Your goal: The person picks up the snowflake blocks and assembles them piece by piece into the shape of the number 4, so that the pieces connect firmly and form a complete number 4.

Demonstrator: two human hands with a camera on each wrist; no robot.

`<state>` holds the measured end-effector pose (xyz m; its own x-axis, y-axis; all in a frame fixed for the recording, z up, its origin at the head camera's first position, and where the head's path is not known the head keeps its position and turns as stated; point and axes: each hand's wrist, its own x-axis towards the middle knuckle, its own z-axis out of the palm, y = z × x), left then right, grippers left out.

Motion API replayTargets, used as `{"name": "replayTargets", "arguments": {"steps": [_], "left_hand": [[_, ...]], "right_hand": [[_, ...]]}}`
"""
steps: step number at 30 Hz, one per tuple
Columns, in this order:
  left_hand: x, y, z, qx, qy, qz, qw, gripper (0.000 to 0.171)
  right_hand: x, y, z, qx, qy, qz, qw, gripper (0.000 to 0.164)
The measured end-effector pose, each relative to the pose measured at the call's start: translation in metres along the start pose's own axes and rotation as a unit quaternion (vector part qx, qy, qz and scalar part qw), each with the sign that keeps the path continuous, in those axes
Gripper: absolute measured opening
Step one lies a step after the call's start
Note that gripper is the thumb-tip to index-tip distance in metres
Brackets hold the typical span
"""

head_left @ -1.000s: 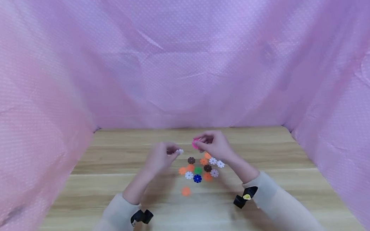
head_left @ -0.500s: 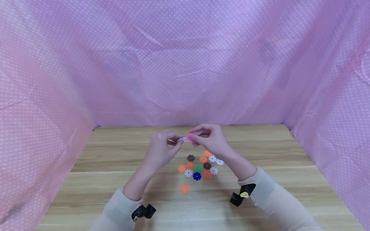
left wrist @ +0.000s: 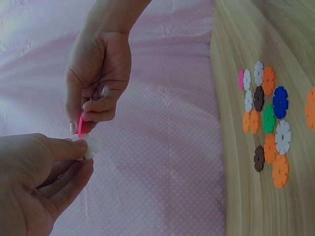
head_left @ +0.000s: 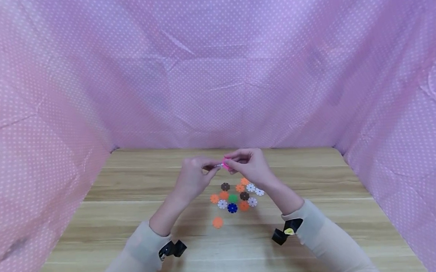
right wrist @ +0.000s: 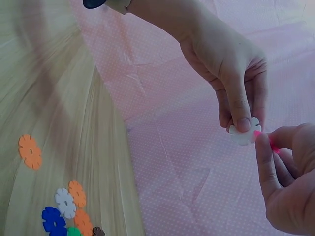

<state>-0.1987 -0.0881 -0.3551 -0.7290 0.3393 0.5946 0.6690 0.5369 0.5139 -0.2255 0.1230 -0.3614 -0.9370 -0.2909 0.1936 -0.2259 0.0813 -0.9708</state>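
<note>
My left hand (head_left: 192,179) pinches a white notched plastic disc (right wrist: 241,136), a snowflake building piece, between thumb and fingers. In my right hand (head_left: 254,168) a pink notched disc (left wrist: 80,125) is pinched the same way. Both hands are raised above the table, close together. The two discs meet at their edges, turned crosswise to each other. Fingers cover part of each disc, so how deep their slots engage cannot be told. Below the hands lie loose discs, among them a blue disc (head_left: 232,208), a green disc (left wrist: 268,119) and a brown disc (head_left: 225,186).
Several orange and white discs lie in the same loose group on the wooden table (head_left: 115,225). One orange disc (head_left: 217,222) lies apart, nearer the person. A pink disc (left wrist: 241,79) lies at the group's edge. Pink dotted sheeting (head_left: 215,90) surrounds the back and sides.
Both hands have risen slightly and come together. The white and pink discs, apart one second ago, now meet; the left hand has moved right. The loose discs have not moved.
</note>
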Motion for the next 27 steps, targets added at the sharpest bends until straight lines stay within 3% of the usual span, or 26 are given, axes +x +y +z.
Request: {"name": "replayTargets", "arguments": {"steps": [4,9,17,22,27], "left_hand": [[0.0,0.001,0.002,0.006,0.002,-0.001,1.0,0.014],[-0.001,0.001,0.004,0.027,0.005,0.022,0.9994,0.012],[-0.002,0.0,0.005,0.043,0.005,0.036,0.9984,0.01],[0.0,-0.002,0.006,0.011,0.011,0.022,0.9996,0.011],[0.003,-0.005,0.008,-0.058,0.034,-0.014,0.9977,0.013]], "right_hand": [[-0.001,0.0,0.0,-0.001,0.003,0.009,1.0,0.023],[-0.003,0.001,0.001,0.008,0.014,0.028,0.999,0.022],[-0.002,0.006,0.007,0.016,0.016,0.024,0.999,0.022],[0.0,0.005,0.001,0.024,0.008,0.012,1.0,0.023],[0.004,-0.008,-0.005,0.03,0.005,0.01,0.999,0.026]]}}
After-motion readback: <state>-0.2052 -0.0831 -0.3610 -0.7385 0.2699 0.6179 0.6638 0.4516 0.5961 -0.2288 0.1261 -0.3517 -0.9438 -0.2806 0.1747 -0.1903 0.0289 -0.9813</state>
